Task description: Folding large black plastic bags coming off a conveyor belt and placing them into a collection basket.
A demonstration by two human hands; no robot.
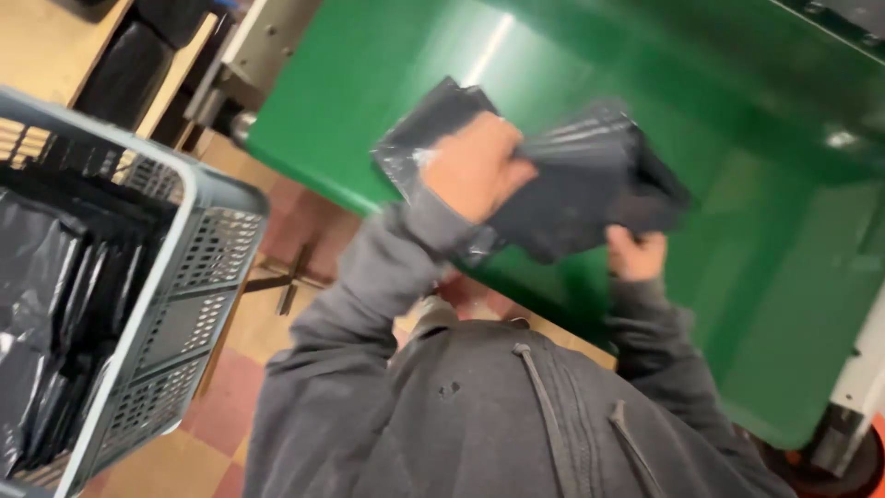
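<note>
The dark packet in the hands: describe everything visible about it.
The dark packet is a flat, folded black item in clear glossy plastic wrap, blurred by motion. It is held tilted in the air over the open green bin. The left hand lies across its top face, with a wrapped corner sticking out behind it; the right hand grips its lower edge from beneath. Nothing else touches it.

Both hands, left hand (475, 171) and right hand (636, 254), clutch a flat black plastic-wrapped packet (581, 180) above a big green plastic bin (784, 258); a grey slatted crate (171, 314) stands nearby.
</note>
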